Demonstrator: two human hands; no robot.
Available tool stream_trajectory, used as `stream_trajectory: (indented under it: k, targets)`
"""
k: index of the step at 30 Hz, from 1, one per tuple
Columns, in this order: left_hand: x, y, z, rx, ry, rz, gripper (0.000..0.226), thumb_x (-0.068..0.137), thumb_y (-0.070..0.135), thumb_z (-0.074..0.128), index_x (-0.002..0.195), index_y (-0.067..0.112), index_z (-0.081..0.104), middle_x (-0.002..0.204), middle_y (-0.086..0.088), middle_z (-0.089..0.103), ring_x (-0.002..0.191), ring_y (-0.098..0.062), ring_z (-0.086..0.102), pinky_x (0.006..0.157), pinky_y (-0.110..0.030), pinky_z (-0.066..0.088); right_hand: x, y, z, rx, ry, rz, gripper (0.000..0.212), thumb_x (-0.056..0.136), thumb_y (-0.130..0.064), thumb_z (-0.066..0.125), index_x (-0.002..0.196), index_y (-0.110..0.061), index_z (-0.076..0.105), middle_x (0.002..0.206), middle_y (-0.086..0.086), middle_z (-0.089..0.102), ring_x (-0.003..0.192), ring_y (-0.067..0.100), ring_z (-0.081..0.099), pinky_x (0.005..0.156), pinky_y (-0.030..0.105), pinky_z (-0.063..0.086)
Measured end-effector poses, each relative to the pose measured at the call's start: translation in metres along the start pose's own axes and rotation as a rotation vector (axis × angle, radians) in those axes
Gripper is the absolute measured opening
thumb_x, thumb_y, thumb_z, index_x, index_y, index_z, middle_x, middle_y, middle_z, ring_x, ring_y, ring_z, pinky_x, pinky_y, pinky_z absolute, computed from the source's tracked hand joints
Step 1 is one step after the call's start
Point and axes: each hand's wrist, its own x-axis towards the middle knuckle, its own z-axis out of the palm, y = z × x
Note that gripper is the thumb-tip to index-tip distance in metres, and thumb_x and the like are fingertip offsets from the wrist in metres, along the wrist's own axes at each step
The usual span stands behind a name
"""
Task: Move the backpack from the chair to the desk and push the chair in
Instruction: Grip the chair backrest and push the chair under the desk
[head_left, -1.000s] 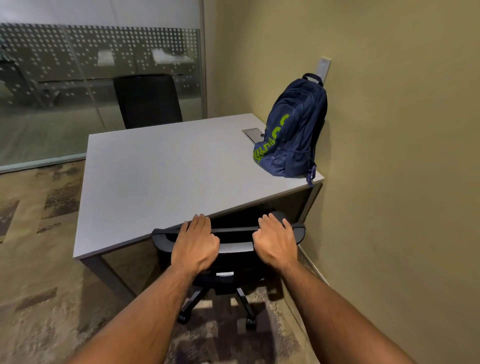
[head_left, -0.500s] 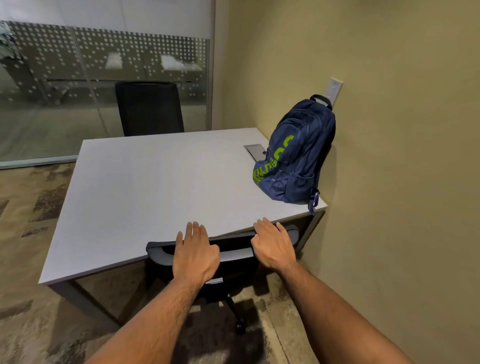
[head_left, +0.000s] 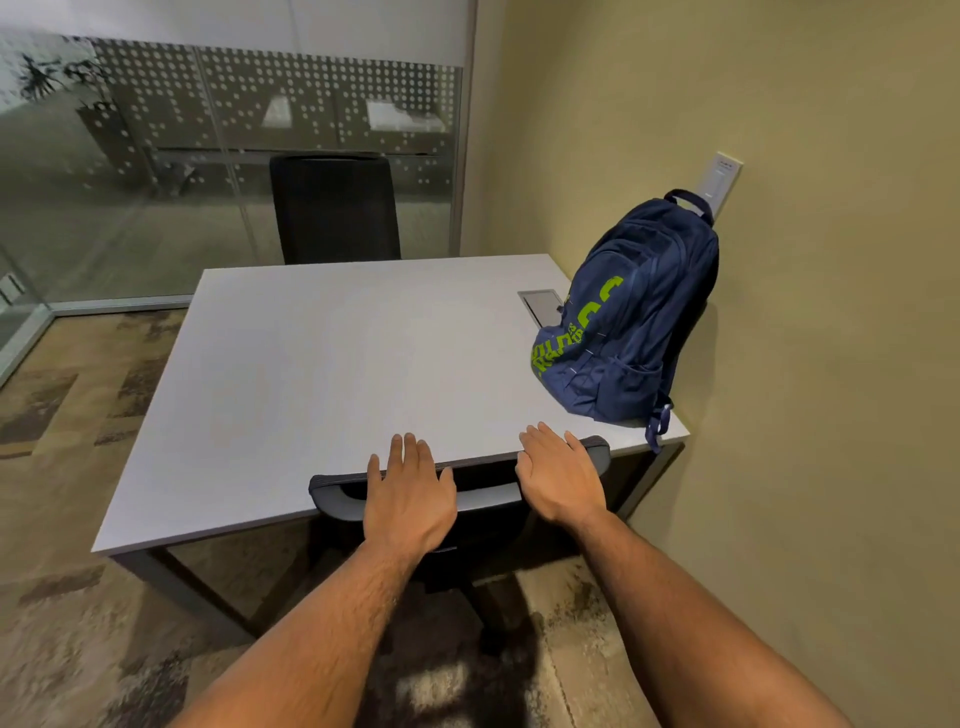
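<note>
One backpack (head_left: 628, 322), dark blue with green letters, stands upright on the far right corner of the one grey desk (head_left: 322, 374) and leans against the yellow wall (head_left: 810, 364), just under one white wall plate (head_left: 723, 179). One small flat metal cover (head_left: 540, 306) is set into the desk top beside the backpack. There are two chairs. The near chair (head_left: 337, 496) is under the desk edge, so only the top of its back and part of its base show. The second chair (head_left: 335, 208), black, stands behind the far side of the desk, before the glass partition (head_left: 156, 182). Two hands rest on the top of the near chair's back. The left hand (head_left: 408, 499) lies flat with fingers straight and close together, reaching over the desk edge. The right hand (head_left: 561, 480) also lies flat, fingers slightly spread, holding nothing. The floor is a patterned carpet (head_left: 78, 519).
</note>
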Motion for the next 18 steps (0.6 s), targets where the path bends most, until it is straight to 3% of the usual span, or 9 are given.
stream_trajectory:
  k: [13,15,18]
  targets:
    - [0.010,0.017,-0.001,-0.013,-0.004,-0.082,0.068,0.102,0.048,0.010,0.160,0.013,0.015,0.168,-0.004,0.012,0.154,-0.019,0.006,0.124,-0.046,0.004,0.013,0.015,-0.004,0.018,0.032,-0.082,0.053,0.103,-0.043,0.023,0.132,-0.016,0.058,0.143,0.002,0.056,0.139,0.019,0.040,0.118,0.046,0.021]
    - [0.011,0.017,-0.003,-0.022,-0.021,-0.085,0.067,0.103,0.049,0.012,0.160,0.015,0.010,0.168,-0.003,0.006,0.154,-0.017,0.000,0.123,-0.045,0.000,0.015,0.016,-0.007,0.035,-0.022,-0.102,0.055,0.103,-0.045,0.022,0.139,-0.016,0.052,0.150,0.004,0.049,0.142,0.020,0.035,0.119,0.048,0.018]
    - [0.014,0.017,-0.006,-0.022,-0.011,-0.084,0.067,0.104,0.050,0.014,0.161,0.016,0.003,0.168,-0.002,-0.004,0.154,-0.015,-0.009,0.122,-0.043,-0.008,0.021,0.016,-0.012,0.074,-0.148,-0.164,0.061,0.105,-0.050,0.021,0.155,-0.018,0.031,0.167,0.001,0.021,0.153,0.018,0.013,0.123,0.050,0.008]
